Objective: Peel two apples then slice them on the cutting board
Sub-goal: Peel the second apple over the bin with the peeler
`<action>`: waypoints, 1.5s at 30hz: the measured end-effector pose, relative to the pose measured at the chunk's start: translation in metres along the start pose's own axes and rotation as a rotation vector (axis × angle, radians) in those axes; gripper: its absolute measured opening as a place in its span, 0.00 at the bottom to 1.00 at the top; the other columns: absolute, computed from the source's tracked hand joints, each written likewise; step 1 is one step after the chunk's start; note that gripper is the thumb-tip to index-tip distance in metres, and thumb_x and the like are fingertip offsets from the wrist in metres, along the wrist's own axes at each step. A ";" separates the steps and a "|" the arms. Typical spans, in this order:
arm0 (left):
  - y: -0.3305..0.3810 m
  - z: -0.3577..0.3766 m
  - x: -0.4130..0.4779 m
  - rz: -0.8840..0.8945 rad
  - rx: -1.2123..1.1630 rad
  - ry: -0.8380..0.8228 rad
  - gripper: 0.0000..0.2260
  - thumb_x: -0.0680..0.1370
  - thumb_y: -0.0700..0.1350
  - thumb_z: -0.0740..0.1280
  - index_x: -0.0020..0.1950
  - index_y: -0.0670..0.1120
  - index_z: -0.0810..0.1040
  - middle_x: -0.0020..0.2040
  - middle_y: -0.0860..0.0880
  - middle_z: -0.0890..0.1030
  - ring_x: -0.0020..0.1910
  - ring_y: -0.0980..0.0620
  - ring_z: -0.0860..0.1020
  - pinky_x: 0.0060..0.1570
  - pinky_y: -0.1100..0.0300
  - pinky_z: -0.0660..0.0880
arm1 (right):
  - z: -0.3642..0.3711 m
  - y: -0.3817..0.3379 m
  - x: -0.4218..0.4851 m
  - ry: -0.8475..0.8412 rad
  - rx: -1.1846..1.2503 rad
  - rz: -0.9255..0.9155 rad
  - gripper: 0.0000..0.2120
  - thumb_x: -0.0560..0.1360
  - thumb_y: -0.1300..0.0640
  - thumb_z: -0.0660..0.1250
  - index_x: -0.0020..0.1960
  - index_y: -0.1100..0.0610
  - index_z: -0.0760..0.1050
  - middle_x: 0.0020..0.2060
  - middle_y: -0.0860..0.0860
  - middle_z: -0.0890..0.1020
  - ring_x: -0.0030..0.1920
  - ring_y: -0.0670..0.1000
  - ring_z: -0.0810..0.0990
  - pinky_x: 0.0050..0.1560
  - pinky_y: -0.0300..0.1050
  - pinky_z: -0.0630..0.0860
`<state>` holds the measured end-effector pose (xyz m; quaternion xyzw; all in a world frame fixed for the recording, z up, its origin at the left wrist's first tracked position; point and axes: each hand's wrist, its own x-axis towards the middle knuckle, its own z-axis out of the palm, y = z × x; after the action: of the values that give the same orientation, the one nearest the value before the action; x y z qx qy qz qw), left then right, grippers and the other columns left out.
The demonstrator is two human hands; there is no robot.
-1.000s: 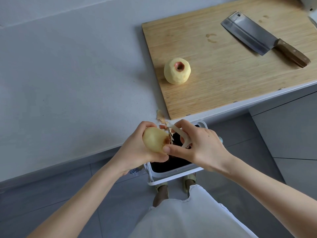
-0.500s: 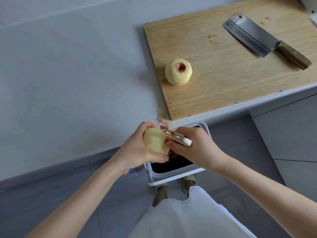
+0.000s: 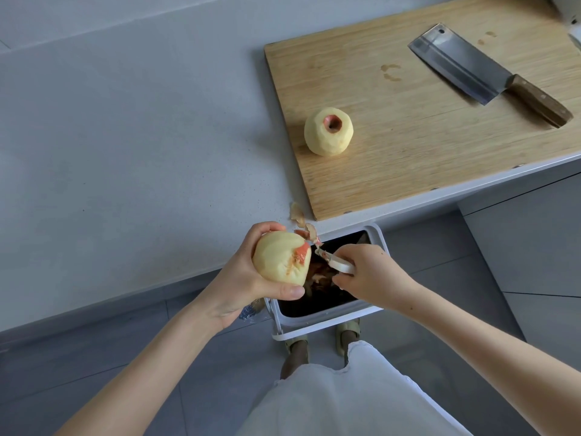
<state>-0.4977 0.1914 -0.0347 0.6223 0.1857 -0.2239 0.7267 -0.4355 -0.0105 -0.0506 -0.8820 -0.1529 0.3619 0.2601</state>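
nearest the camera, two sandalled feet [image 3: 347, 336] stand at 6 o'clock of a white rectangular waste bin [image 3: 327, 319] whose dark inside holds peelings. at the bin's 10 o'clock the left hand [image 3: 248, 278] grasps a pale yellow, mostly peeled apple [image 3: 279, 258], thumb beneath it and fingers curled over its far side. a red patch of skin shows on the side of the apple facing 3 o'clock. over the bin the right hand [image 3: 374, 278] is clenched round the handle of a white plastic peeler [image 3: 338, 262], its blade end pointing to 9 o'clock at the apple.

half a second ago the peeler lay against the apple and the hands met. now it has drawn off to the apple's 3 o'clock, just beside it but apart, and the apple has been turned to show the red patch.

farther off, small curled scraps of peel [image 3: 297, 212] lie on the edge of the flat grey countertop [image 3: 125, 136], at 12 o'clock of the held apple. beyond them lies a rectangular light wooden cutting board [image 3: 424, 146]. a second, fully peeled apple [image 3: 328, 132] sits on its near left part, hollow end up, where it was before. at its 2 o'clock, well apart, a broad steel cleaver with a brown wooden handle [image 3: 481, 70] lies flat.
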 end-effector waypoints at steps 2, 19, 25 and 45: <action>-0.003 0.000 0.000 0.016 -0.047 0.015 0.40 0.50 0.39 0.81 0.58 0.60 0.73 0.57 0.52 0.75 0.50 0.52 0.80 0.42 0.60 0.78 | -0.003 0.000 -0.004 -0.042 0.142 0.007 0.08 0.73 0.65 0.62 0.49 0.59 0.77 0.36 0.54 0.79 0.32 0.53 0.74 0.34 0.46 0.72; 0.006 0.019 -0.001 -0.261 -0.289 0.011 0.22 0.70 0.54 0.68 0.62 0.48 0.74 0.58 0.41 0.78 0.47 0.43 0.82 0.36 0.50 0.79 | 0.000 -0.021 -0.017 -0.104 1.019 -0.101 0.05 0.71 0.59 0.72 0.45 0.53 0.77 0.31 0.49 0.77 0.30 0.47 0.73 0.30 0.38 0.69; 0.008 0.015 0.000 -0.228 -0.081 0.073 0.31 0.64 0.61 0.71 0.62 0.46 0.75 0.50 0.41 0.81 0.39 0.49 0.81 0.27 0.59 0.73 | -0.029 -0.012 -0.017 -0.070 0.252 -0.188 0.45 0.60 0.23 0.58 0.73 0.41 0.58 0.44 0.38 0.76 0.50 0.39 0.74 0.54 0.39 0.71; 0.011 0.029 -0.006 -0.322 -0.123 0.044 0.15 0.75 0.53 0.63 0.52 0.43 0.78 0.42 0.40 0.81 0.34 0.47 0.77 0.22 0.64 0.61 | -0.012 -0.014 0.014 0.514 -0.122 -0.486 0.18 0.77 0.48 0.55 0.39 0.52 0.80 0.22 0.49 0.75 0.24 0.51 0.71 0.25 0.42 0.65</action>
<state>-0.4970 0.1645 -0.0180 0.5436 0.3122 -0.3122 0.7139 -0.4185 0.0027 -0.0432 -0.8960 -0.3091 0.0461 0.3156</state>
